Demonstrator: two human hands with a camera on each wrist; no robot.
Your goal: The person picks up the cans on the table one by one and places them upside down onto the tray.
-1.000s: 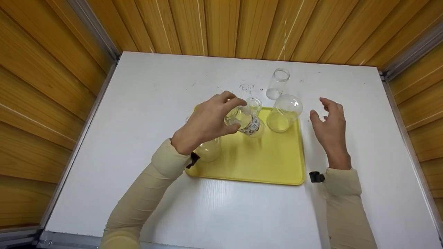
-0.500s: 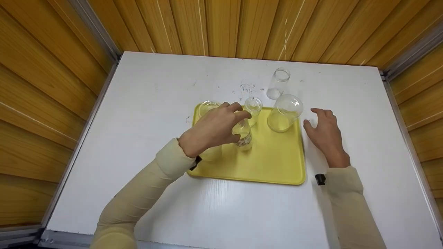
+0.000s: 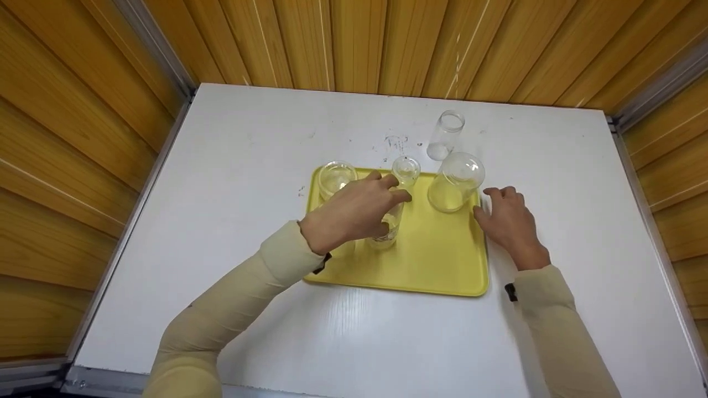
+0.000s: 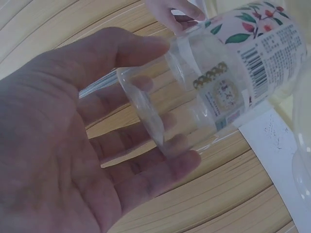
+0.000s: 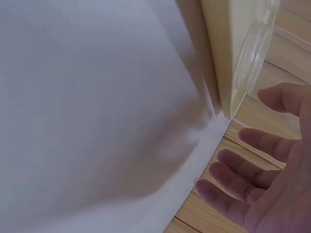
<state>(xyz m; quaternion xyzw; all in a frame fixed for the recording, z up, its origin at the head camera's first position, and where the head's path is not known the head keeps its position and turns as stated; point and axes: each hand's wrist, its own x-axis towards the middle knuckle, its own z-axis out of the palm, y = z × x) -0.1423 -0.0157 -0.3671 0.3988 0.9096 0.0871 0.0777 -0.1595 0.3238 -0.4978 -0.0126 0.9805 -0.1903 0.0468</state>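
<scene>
My left hand point(image 3: 357, 213) curls from above around a clear jar point(image 3: 384, 236), its thumb on one side and fingers on the other. In the left wrist view, a printed label point(image 4: 265, 53) with pink flowers, green leaves and a barcode wraps the jar's far part. The jar is over the left middle of a yellow tray point(image 3: 437, 262), its upper part mostly hidden by the hand in the head view. My right hand point(image 3: 508, 224) holds nothing; its fingers are loosely bent just beyond the tray's right edge, near a wide clear jar point(image 3: 456, 182).
Along the tray's back stand a small clear container point(image 3: 406, 167) and, at the left corner, another clear jar point(image 3: 337, 178), partly behind my left hand. A tall clear jar point(image 3: 446, 135) stands on the white table point(image 3: 254, 143) behind the tray. Wood-patterned walls point(image 3: 354, 44) enclose the table.
My left hand has brought the labelled jar toward the front and left, lowering it from a tilted pose over the tray. My right hand has moved left and nearer, toward the tray's right edge.
</scene>
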